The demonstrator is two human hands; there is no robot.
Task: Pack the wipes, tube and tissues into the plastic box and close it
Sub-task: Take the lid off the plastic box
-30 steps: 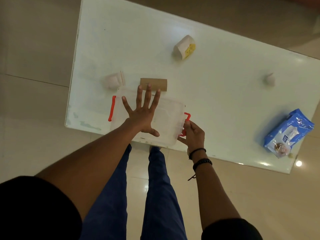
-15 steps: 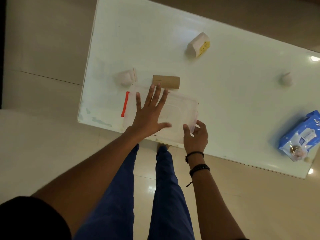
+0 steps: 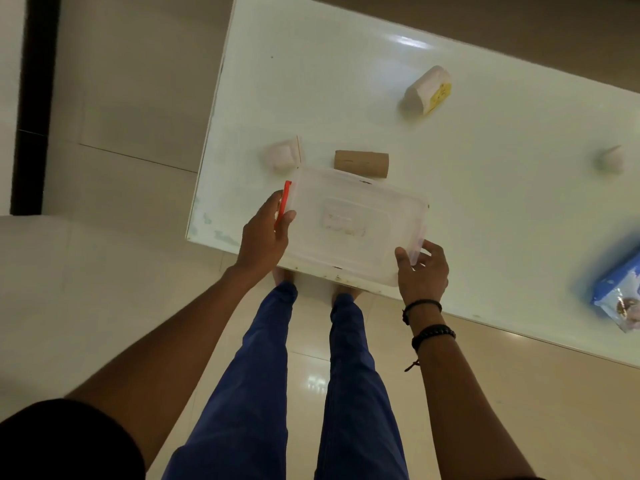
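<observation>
A clear plastic box (image 3: 349, 223) with its lid on sits at the near edge of the white table (image 3: 502, 209). My left hand (image 3: 265, 233) grips the box's left end, fingers around the red latch (image 3: 283, 206). My right hand (image 3: 420, 271) holds the box's right end at the near corner. A brown cardboard tube (image 3: 361, 163) lies just behind the box. A blue pack of wipes (image 3: 620, 292) lies at the right edge of the view. A small tissue pack (image 3: 283, 155) sits beyond the box's left corner, and a white tissue roll with a yellow label (image 3: 427, 91) lies farther back.
A small white crumpled thing (image 3: 611, 161) rests on the table at the far right. The table's left and near edges border a glossy tiled floor (image 3: 114, 271). My legs in blue trousers stand against the near edge under the box.
My left hand has left the top of the lid and moved to the box's left end at the red latch. My right hand stays at the right end. The camera has shifted left.
</observation>
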